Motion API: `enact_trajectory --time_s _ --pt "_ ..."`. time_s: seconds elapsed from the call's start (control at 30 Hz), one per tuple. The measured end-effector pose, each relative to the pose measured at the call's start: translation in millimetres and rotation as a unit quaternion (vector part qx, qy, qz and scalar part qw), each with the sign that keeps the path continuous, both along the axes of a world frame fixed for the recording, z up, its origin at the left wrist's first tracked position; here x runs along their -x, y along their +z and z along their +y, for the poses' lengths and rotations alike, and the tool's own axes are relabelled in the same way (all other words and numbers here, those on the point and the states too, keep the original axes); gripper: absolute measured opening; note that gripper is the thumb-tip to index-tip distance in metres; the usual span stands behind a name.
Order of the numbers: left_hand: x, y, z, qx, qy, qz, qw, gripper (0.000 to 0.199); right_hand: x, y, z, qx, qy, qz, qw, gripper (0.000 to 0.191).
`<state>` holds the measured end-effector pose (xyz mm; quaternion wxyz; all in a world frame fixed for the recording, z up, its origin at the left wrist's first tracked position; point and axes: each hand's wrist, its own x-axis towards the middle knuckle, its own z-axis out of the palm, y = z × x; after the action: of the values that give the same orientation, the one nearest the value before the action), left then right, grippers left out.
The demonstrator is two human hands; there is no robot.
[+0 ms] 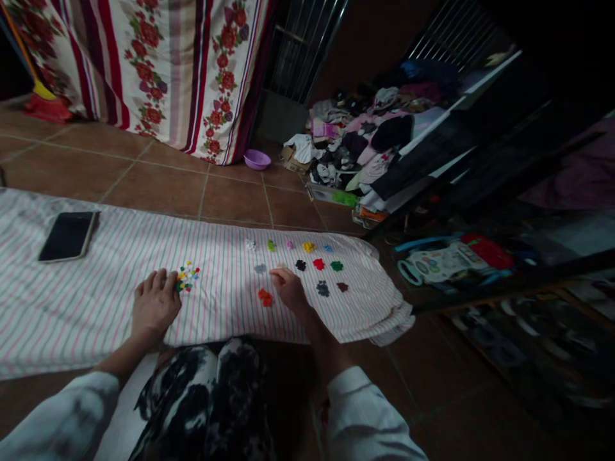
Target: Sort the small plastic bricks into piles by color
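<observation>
My left hand (156, 299) lies palm down on the striped cloth (221, 320), fingers stretched at the left edge of a mixed pile of small colourful pieces (189, 276). Over the sorted piles my right hand (288, 286) has its fingers pinched beside a beige pile (281, 265); anything between the fingertips is too small to tell. Around it sit a grey pile (260, 269), an orange pile (264, 298), a black pile (300, 265), a red pile (318, 264) and a dark green pile (337, 266). Farther back are white (250, 244) and yellow (308, 246) piles.
A phone (68, 236) rests on the cloth's left part. Beyond the cloth, a purple basin (257, 159) stands on the tiled floor near a floral curtain (192, 77). Heaped clothes (355, 137) lie at the back; a shelf (509, 282) is on the right.
</observation>
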<state>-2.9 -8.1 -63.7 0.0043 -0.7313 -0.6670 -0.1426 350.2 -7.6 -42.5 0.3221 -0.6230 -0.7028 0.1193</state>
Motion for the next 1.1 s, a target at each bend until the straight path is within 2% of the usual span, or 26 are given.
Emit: enact_trajectory --time_s 0.17,0.27,0.37,0.53,0.67,0.93,1.1 --pt "-0.5 -1.5 1.0 0.0 0.0 -0.007 1.0 0.05 -4.7 10.5 -5.0 -0.002 -0.024 0.002 1.0 0.025" --pt "-0.4 -1.5 1.5 0.004 0.002 -0.013 1.0 0.05 3.6 12.4 -8.2 0.015 -0.025 0.006 1.0 0.025" --pt "0.3 -2.9 2.5 0.006 0.002 -0.022 1.0 0.049 33.9 7.6 -6.3 0.041 0.02 0.019 0.999 0.025" --pt "1.1 -7.4 3.8 -0.001 0.008 -0.031 0.999 0.048 108.1 -6.2 4.2 0.067 0.123 0.038 0.989 0.023" --pt "0.3 -8.8 3.7 -0.001 0.01 -0.016 1.0 0.049 151.5 -20.1 16.8 0.092 0.127 0.032 0.987 0.025" --pt "0.9 -9.2 4.4 -0.009 0.007 -0.017 1.0 0.05 186.2 -43.0 47.5 0.072 0.12 0.035 0.99 0.024" --pt "0.2 -10.0 5.4 -0.006 0.01 -0.022 1.0 0.05 192.7 -44.2 49.0 0.079 0.095 0.034 0.992 0.021"
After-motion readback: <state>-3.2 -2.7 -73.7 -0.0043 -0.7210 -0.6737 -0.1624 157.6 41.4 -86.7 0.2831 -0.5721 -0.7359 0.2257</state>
